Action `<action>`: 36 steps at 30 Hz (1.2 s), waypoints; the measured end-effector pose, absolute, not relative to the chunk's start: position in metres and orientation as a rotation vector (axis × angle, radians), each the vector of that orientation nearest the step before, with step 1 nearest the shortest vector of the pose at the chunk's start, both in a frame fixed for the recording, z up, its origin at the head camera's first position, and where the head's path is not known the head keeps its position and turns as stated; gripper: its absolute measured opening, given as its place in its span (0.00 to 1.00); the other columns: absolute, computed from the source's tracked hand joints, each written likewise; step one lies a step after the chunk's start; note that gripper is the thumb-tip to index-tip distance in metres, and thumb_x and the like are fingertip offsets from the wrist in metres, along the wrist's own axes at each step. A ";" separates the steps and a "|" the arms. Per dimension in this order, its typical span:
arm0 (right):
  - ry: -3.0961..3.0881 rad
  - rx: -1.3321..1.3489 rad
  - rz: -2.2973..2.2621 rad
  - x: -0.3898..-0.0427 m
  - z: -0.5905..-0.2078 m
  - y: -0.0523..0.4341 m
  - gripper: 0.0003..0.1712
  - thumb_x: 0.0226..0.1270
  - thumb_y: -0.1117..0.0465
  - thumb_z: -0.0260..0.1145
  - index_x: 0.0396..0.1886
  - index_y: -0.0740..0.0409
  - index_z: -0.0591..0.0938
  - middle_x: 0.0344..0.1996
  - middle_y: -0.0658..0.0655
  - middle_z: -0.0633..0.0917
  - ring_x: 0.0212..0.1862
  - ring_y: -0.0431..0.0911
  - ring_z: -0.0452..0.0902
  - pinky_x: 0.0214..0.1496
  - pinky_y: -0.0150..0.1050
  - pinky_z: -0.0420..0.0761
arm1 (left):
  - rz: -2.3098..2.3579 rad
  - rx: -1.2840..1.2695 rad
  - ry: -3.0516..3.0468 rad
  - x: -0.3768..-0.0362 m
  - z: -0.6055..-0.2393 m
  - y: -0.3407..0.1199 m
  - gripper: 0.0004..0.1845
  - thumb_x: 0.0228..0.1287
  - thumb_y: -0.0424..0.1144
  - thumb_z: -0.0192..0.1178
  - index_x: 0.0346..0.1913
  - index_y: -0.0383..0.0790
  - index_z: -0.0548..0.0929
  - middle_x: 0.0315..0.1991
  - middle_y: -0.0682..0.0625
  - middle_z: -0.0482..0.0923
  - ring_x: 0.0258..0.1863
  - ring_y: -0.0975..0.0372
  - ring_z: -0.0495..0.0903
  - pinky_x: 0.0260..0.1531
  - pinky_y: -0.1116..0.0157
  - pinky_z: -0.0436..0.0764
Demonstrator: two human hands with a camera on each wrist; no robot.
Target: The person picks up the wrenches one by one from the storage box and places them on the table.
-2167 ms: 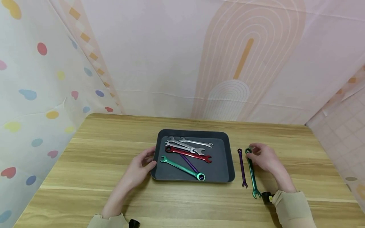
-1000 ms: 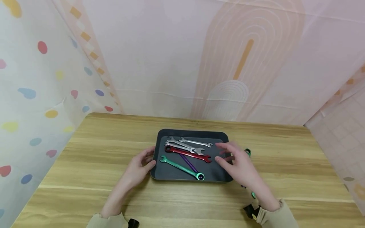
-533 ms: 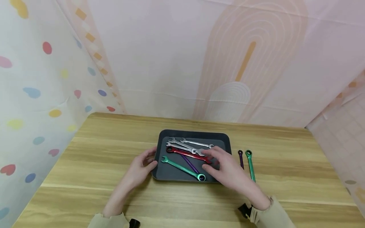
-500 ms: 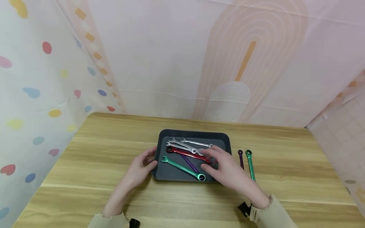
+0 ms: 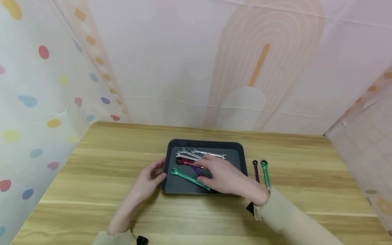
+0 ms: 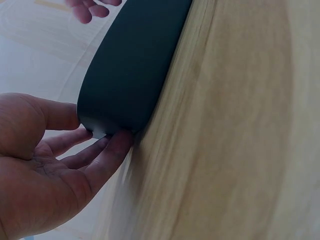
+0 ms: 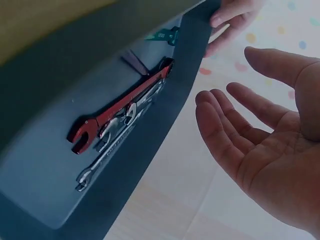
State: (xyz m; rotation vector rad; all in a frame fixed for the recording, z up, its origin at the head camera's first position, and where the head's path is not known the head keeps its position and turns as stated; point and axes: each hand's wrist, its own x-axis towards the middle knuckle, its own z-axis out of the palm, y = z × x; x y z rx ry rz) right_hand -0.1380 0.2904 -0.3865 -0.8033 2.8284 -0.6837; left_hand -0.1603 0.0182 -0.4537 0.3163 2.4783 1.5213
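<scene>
Left hand (image 5: 149,178) at the left edge of the dark tray (image 5: 239,149), thumb and fingers (image 6: 107,155) touching the near left corner, fingers fairly straight, only pressing against the rim

Right hand (image 5: 225,177) over the middle of the tray, palm down, fingers spread and loose, holding nothing; in the right wrist view, open palm well clear of the tools

Under the right hand, a red wrench (image 5: 183,161) lying across the tray, its ring end toward the left edge

Just behind it, near the far edge, three silver wrenches (image 5: 196,152) side by side

Closer to the near edge, a green wrench (image 5: 186,177) lying slanted, open end toward the left, other end hidden under the hand

Between the red and green ones, a purple wrench (image 5: 196,169), mostly covered

Tray in the middle of the wooden table (image 5: 92,170)

On the table just past the right edge of the tray, a small purple wrench (image 5: 256,170) and a second green wrench (image 5: 265,172) next to each other, ring ends away from the person, not touching the tray
</scene>
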 end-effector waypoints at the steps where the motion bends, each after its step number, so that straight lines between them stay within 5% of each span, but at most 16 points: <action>1: 2.814 -0.813 -0.676 -0.141 -0.386 0.289 0.23 0.73 0.56 0.70 0.65 0.55 0.84 0.58 0.55 0.86 0.53 0.48 0.84 0.54 0.44 0.86 | 1.525 0.319 2.477 -0.160 -0.454 0.018 0.29 0.76 0.26 0.56 0.77 0.28 0.67 0.70 0.27 0.74 0.67 0.39 0.80 0.69 0.50 0.81; 21: 2.559 -0.838 -0.625 -0.183 -0.396 0.261 0.24 0.72 0.58 0.72 0.65 0.57 0.83 0.55 0.56 0.87 0.52 0.46 0.82 0.60 0.40 0.86 | 1.545 0.328 2.474 -0.161 -0.457 0.018 0.29 0.76 0.26 0.56 0.77 0.28 0.67 0.70 0.28 0.75 0.68 0.40 0.80 0.67 0.57 0.82; 36: 2.499 -0.827 -0.522 -0.197 -0.416 0.254 0.24 0.68 0.59 0.76 0.63 0.54 0.84 0.43 0.52 0.87 0.38 0.38 0.77 0.47 0.31 0.80 | 1.541 0.278 2.469 -0.158 -0.454 0.020 0.29 0.76 0.26 0.55 0.77 0.30 0.67 0.71 0.29 0.75 0.69 0.40 0.79 0.71 0.49 0.79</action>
